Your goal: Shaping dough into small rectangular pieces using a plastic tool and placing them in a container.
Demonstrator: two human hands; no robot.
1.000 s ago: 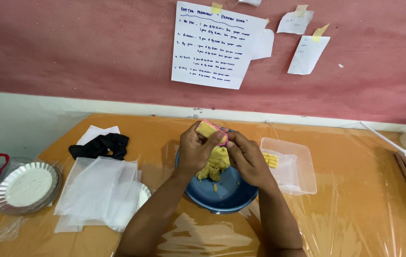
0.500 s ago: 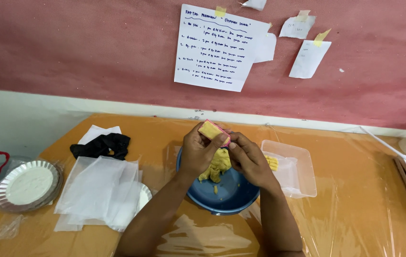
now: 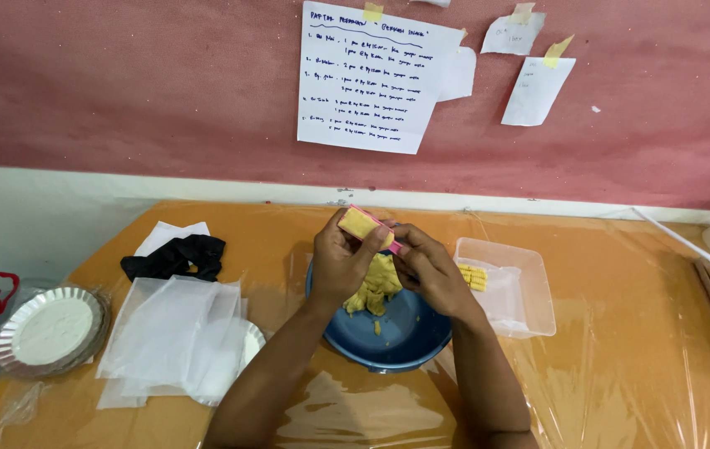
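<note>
Both hands are working over a blue bowl (image 3: 388, 337) that is sitting on the plastic-covered desk (image 3: 621, 391). The left hand (image 3: 340, 264) and the right hand (image 3: 428, 270) are together holding a small pink mould (image 3: 365, 226) packed with yellow dough, keeping it raised just above the bowl's far rim. The left hand is gripping the mould from the left side with the thumb pressing across its top face; the right hand is closing on the mould's right end with curled fingers, and it is not clear whether those fingertips are pressing the dough or only steadying the mould. A lump of yellow dough (image 3: 374, 287) is lying in the bowl below the hands, so a good share of the material is judged to be waiting for shaping. A clear tray (image 3: 538, 299) is standing just to the right of the bowl, and only a few shaped yellow pieces (image 3: 472, 276) are lying in its near-left corner, so the work appears to be at an early stage. Both forearms are reaching forward from the lower edge of the view, converging toward the mould with wrists bent inward.
</note>
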